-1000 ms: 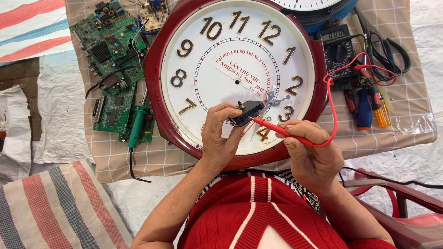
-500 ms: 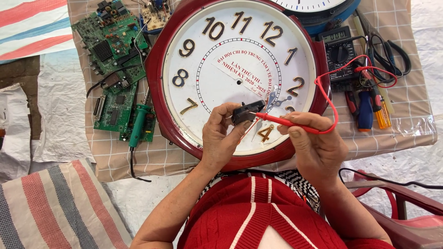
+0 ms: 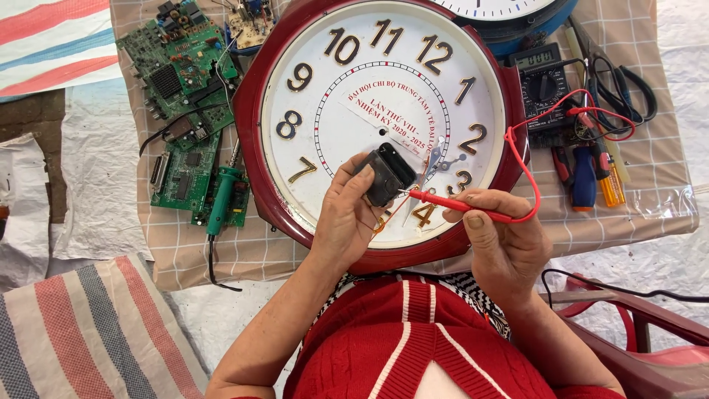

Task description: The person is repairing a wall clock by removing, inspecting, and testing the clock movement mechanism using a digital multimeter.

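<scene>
The left hand [image 3: 347, 218] has its fingers clamped around a small black clock movement [image 3: 389, 174], holding it up just above the lower part of the white dial of the big red-rimmed wall clock [image 3: 255, 111], between the centre hole and the numerals at the near edge. The right hand [image 3: 502, 244] pinches a red multimeter probe [image 3: 461, 207] between thumb and fingers, closed tight on its shaft. That probe lies almost level, its long axis running left to right, metal tip pointing left at the near right corner of the movement; whether tip and contact actually touch is too fine to tell. The movement itself sits tilted, its long side slanting from near left to far right. Risks from here, as a judgement: the tip could skate off so small a target and scratch the dial, or catch the loose metal clock hands [image 3: 441, 157] lying just to the right. The red lead [image 3: 526, 159] loops back to the black multimeter [image 3: 545, 92] at the far right, and a tug on it could drag the meter or swing the probe aside. A thumb-and-finger hold on the movement could also slip.
</scene>
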